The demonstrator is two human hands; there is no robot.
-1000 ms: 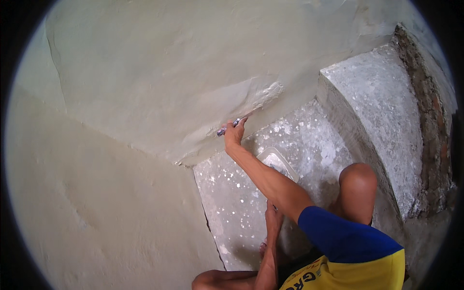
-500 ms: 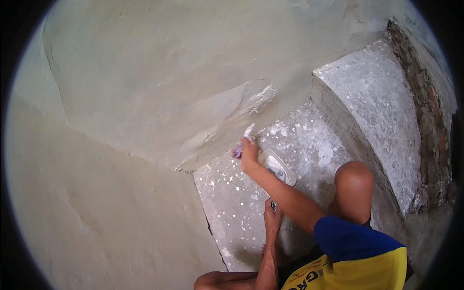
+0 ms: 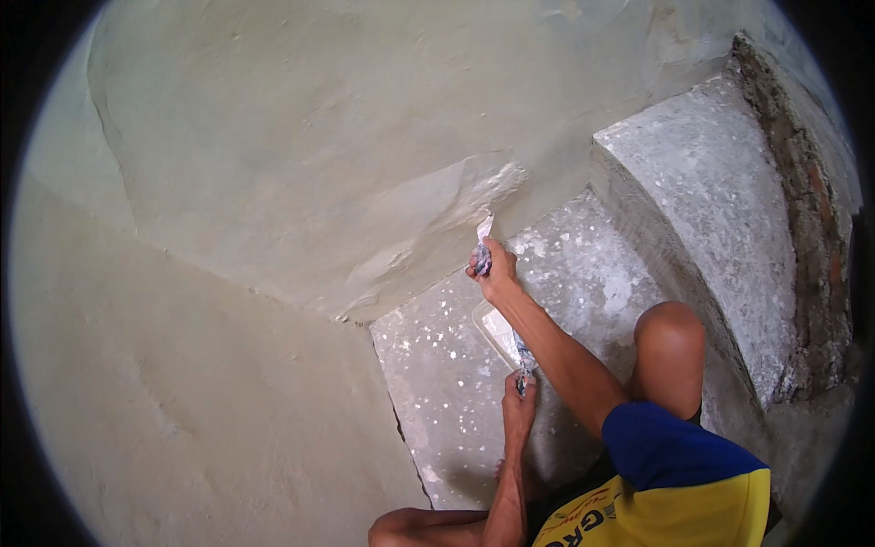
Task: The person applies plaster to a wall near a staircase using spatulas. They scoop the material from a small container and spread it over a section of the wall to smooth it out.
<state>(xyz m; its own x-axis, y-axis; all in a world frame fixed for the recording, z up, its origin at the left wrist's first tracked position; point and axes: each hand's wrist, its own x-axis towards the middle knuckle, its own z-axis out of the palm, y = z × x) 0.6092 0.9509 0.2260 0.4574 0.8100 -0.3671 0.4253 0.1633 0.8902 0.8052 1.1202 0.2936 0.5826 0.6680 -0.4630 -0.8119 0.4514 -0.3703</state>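
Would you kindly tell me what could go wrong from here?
The right forearm overlaps the pale tray in this view, so it might brush the white paste inside. The splattered tool in the left hand also overlaps the tray and could perhaps nudge it. The putty knife in the right hand is near the rough wall patch, which its blade might gouge.

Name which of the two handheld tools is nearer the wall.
The pale-bladed, dark-handled scraper in the right hand; the grey-smeared tool in the left hand is by the pale rectangular tray.
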